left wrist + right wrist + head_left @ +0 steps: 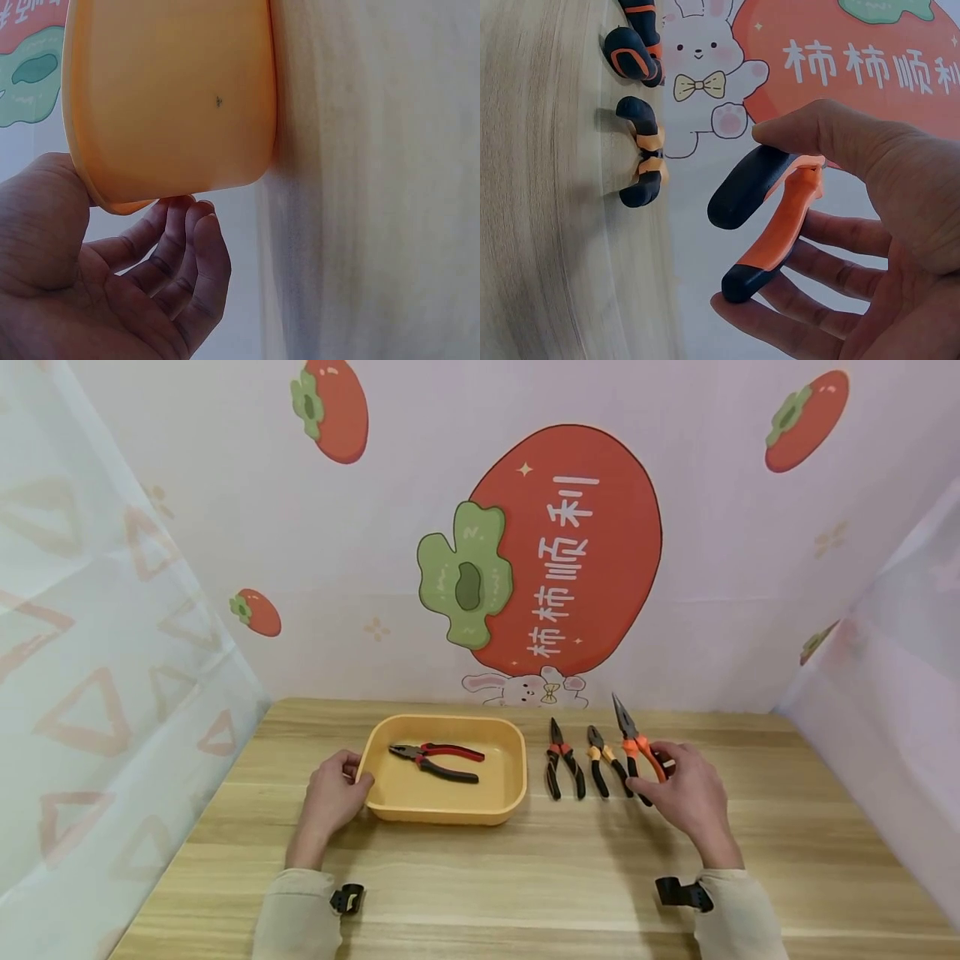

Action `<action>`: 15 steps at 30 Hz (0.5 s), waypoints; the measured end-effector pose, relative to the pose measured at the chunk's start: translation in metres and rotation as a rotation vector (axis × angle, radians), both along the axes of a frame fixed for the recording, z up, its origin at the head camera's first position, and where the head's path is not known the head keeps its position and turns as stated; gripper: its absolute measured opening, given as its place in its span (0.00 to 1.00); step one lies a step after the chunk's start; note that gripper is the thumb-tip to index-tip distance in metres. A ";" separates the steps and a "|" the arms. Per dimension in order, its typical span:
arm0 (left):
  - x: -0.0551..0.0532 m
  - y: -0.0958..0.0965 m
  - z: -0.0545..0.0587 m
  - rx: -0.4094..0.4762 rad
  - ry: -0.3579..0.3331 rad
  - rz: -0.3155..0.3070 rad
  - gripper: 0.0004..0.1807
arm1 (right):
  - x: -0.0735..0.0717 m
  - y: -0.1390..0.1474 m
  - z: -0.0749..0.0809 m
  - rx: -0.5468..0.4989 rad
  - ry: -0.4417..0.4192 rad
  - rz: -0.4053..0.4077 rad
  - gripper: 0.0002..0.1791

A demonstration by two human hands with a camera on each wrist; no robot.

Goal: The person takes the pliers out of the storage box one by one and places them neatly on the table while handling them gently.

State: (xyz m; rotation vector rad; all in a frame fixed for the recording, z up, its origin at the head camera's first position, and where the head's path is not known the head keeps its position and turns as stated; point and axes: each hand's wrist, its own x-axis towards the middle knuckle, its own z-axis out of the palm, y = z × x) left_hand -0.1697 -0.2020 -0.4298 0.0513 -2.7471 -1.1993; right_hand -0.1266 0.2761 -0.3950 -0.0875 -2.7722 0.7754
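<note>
Two hands hover at the worktop (pixel 510 885), each with a hold on something. The left hand (pixel 333 789) is partly closed on the yellow tray (pixel 450 815), thumb at the rim of its left end and fingers bent against the outer wall. Just right of that hand, inside the tray, lie the red-and-black pliers (pixel 453 749). The right hand (pixel 690 789) is loosely curled round the orange-and-black pliers (pixel 633 746): its thumb presses one handle, its fingers bear on the other, and the handles stand spread. This tool is raised off the worktop, its pointed nose aimed away from the hand. Near the right hand, to its left, lie the yellow-and-black pliers (pixel 596 742); farther left, between that hand and the tray, lie the orange-striped black pliers (pixel 557 748).
</note>
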 end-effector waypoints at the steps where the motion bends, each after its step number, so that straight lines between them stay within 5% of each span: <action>1: 0.000 0.000 0.000 0.000 -0.001 0.001 0.13 | 0.000 0.000 0.000 -0.001 -0.003 -0.001 0.35; 15: 0.000 0.000 -0.001 -0.007 0.006 0.001 0.12 | 0.004 0.012 -0.002 -0.004 -0.034 -0.029 0.37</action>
